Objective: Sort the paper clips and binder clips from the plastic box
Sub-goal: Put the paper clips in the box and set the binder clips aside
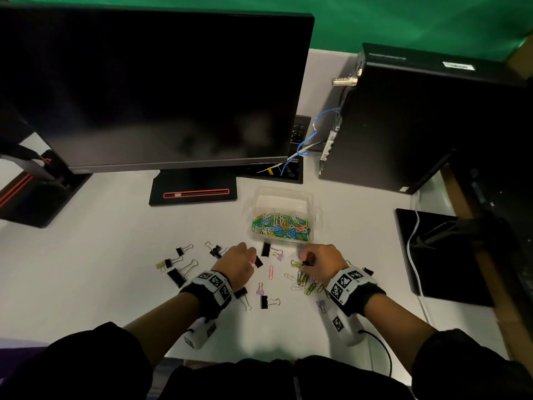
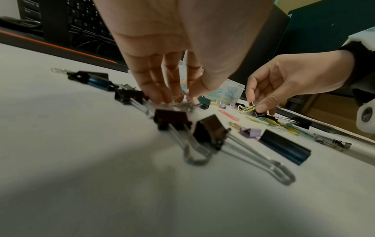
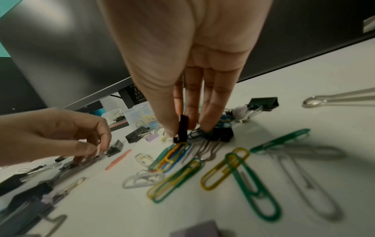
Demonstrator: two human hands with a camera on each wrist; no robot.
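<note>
A clear plastic box (image 1: 281,197) behind my hands holds several coloured paper clips. My left hand (image 1: 255,259) pinches a black binder clip (image 1: 259,261) by its wire handles, low over the table; in the left wrist view my left hand (image 2: 178,99) has its fingertips on that black binder clip (image 2: 170,117). My right hand (image 1: 305,262) pinches a small black binder clip (image 3: 181,128) with yellow paper clips (image 1: 296,264) caught on it. Several black binder clips (image 1: 178,267) lie to the left. Loose paper clips (image 1: 302,281) lie under my right hand, and a pink paper clip (image 1: 270,272) lies between the hands.
A dark monitor (image 1: 155,90) and its base (image 1: 193,192) stand behind the work area. A black computer tower (image 1: 418,125) stands at the back right. A black mat (image 1: 444,255) with a white cable lies at the right. Purple and black binder clips (image 1: 265,297) lie near my wrists.
</note>
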